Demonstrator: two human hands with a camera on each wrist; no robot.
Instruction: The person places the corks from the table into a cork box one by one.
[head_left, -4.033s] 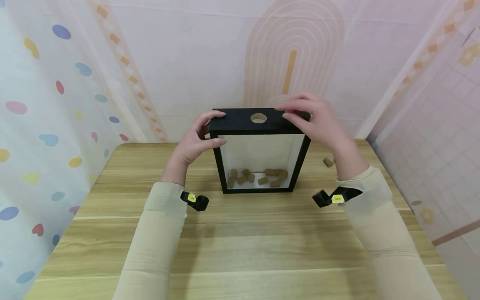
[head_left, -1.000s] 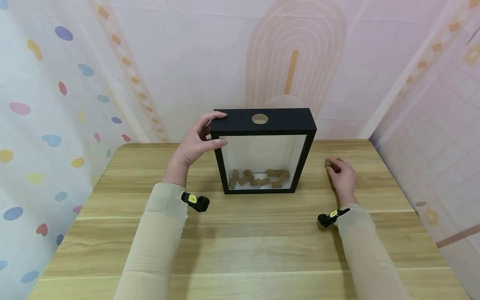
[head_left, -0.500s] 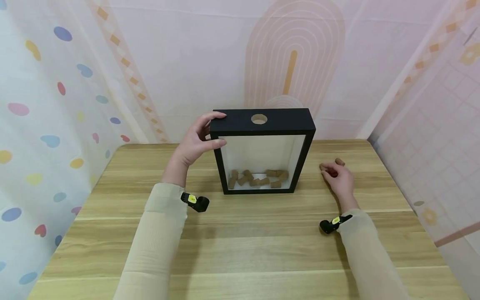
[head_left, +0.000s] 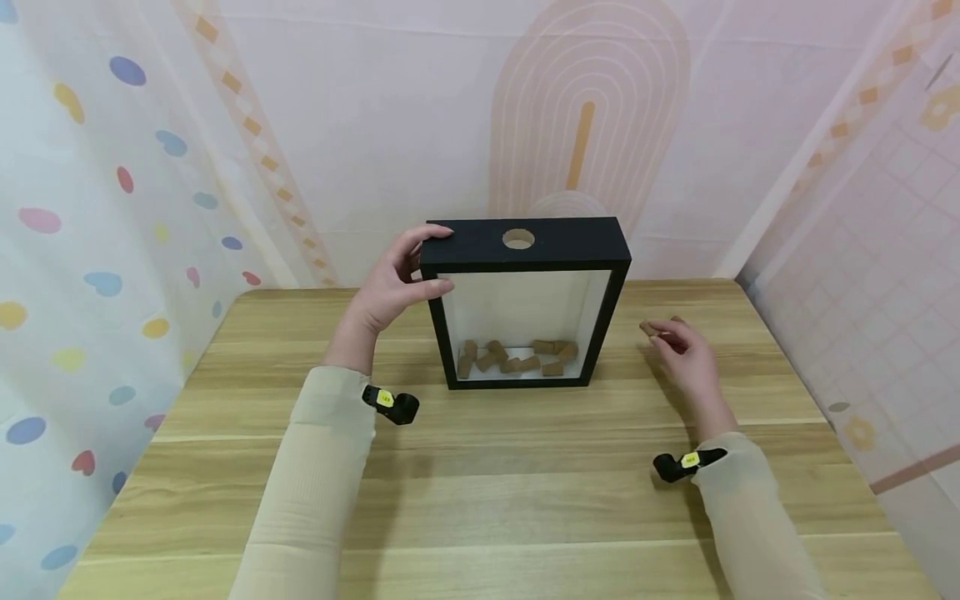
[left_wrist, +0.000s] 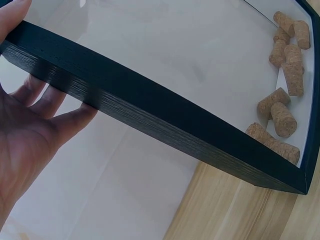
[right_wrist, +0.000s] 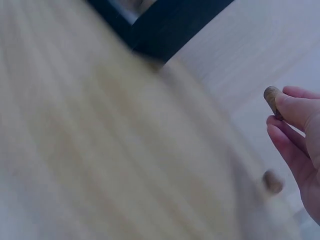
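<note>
One black shadow-box frame (head_left: 525, 250) stands upright at frame centre on the wooden table (head_left: 480, 492), glass front toward the camera, one round hole (head_left: 518, 239) in its top edge. Left hand (head_left: 386, 287) grips the frame's upper-left corner: fingers curled over the top, thumb pressed on the front edge; the left wrist view shows the same hold from the side. Loose corks (head_left: 517, 357) sit piled along the frame's bottom, roughly nine by count in the head view, though overlap makes that approximate. Right hand (head_left: 686, 354) is at centre right, clear of the frame's right side, pinching one cork (head_left: 648, 328) between thumb and fingertips, just above the table. One more cork (head_left: 677, 320) lies on the table right behind that hand, mostly hidden; in the blurred right wrist view it appears at lower right, below the pinched one. Two black wrist-mounted cameras (head_left: 392, 404), one per cream sleeve, each with a small yellow sticker; the print on the stickers is too small to read. No other writing or branding is legible.
</note>
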